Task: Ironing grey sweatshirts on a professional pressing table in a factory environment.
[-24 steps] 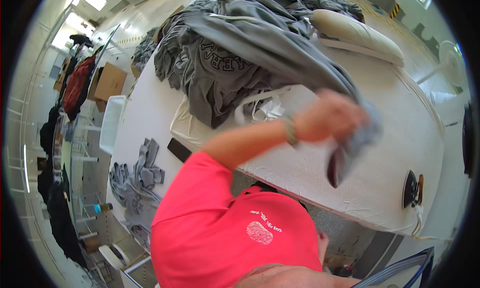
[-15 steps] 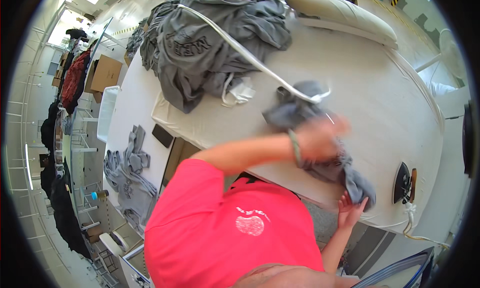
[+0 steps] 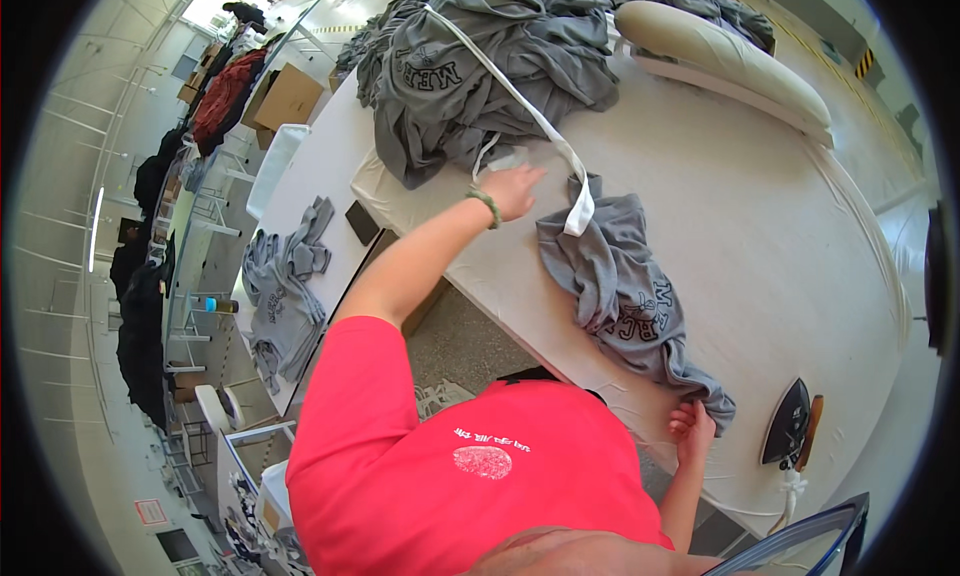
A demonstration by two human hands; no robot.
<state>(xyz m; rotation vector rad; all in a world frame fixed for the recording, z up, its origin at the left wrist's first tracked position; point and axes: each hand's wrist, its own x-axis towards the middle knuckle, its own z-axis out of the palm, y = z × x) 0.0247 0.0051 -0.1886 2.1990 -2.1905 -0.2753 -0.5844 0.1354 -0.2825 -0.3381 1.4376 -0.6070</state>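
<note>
A grey garment [image 3: 655, 311] with dark lettering lies crumpled lengthwise on the white padded table. At its near end, my right hand [image 3: 692, 428] has its fingers curled closed on the cloth by the table edge. My left hand [image 3: 512, 194] is off that garment, fingers stretched out, beside a small white cloth [image 3: 508, 160] that it partly covers. A bracelet circles the left wrist. The white strap [image 3: 515, 94] runs from the big pile of grey garments [image 3: 500, 61] down to the far end of the garment.
An iron [image 3: 788, 423] with a wooden handle and cord rests at the table's right. A long padded pressing arm [image 3: 725, 66] stands at the back. On the left side table are grey garments [image 3: 285, 291] and a dark flat object [image 3: 361, 222]. Clothes-laden racks stand farther left.
My left hand has moved left, from over the garment to the white cloth near the pile. The garment now lies flatter, its lettering showing. My right hand remains at its near end.
</note>
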